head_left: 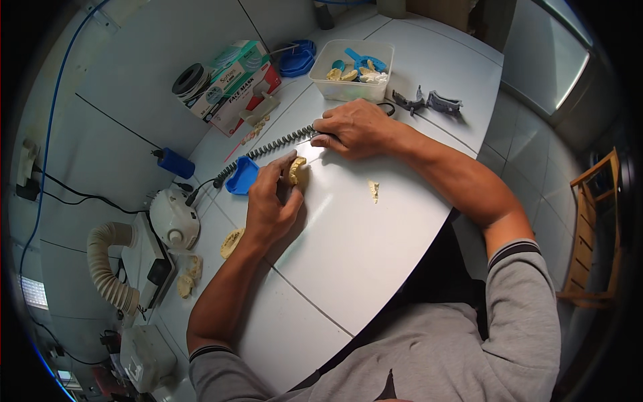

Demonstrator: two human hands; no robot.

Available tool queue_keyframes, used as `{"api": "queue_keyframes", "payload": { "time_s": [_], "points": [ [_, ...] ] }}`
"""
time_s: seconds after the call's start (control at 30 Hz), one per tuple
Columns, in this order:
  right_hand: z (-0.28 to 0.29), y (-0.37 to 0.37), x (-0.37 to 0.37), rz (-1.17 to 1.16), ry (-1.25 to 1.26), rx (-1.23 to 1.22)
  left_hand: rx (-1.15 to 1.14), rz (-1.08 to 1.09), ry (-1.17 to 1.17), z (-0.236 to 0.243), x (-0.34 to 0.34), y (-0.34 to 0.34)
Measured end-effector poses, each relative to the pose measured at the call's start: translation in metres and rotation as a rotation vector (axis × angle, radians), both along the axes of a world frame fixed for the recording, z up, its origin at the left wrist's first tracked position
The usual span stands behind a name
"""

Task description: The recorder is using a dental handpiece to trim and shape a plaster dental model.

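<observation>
My left hand (271,208) grips a pale yellow dental cast (297,171) between thumb and fingers. My right hand (353,128) is closed around the end of a black coiled cord (273,144); whatever tool is in those fingers is mostly hidden. A blue plastic tray (241,177) lies just left of my left hand. Below my right hand, a small cream piece (373,191) rests on the white tiled worktop (335,254). Another cast (232,242) lies beside my left forearm.
A clear container (348,94) of casts and blue trays stands at the back, beside grey articulators (443,102). A face mask box (234,94) leans back left. A white machine (173,218), ribbed hose (107,264) and plastic tub (147,358) line the left. A wooden chair (583,241) stands right.
</observation>
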State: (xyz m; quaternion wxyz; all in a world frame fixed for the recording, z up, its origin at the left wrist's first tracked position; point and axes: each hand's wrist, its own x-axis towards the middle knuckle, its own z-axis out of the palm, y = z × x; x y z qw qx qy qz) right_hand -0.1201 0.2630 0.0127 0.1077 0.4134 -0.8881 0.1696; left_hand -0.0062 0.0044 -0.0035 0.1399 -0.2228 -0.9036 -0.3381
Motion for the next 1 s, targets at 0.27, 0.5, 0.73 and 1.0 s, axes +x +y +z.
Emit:
{"api": "queue_keyframes", "payload": {
  "time_s": [0.27, 0.5, 0.73, 1.0],
  "points": [
    [-0.005, 0.002, -0.004, 0.012, 0.024, -0.074, -0.175, 0.008, 0.195, 0.003, 0.003, 0.004],
    [-0.010, 0.004, -0.008, 0.034, 0.033, -0.135, -0.293, 0.051, 0.371, 0.006, 0.003, -0.001],
    [-0.008, 0.005, -0.001, 0.021, 0.055, -0.161, -0.131, 0.094, 0.223, 0.003, 0.003, -0.003],
    [-0.008, 0.000, 0.003, 0.298, 0.235, -0.415, 0.344, -0.078, -0.049, -0.006, -0.003, -0.012]
  ]
}}
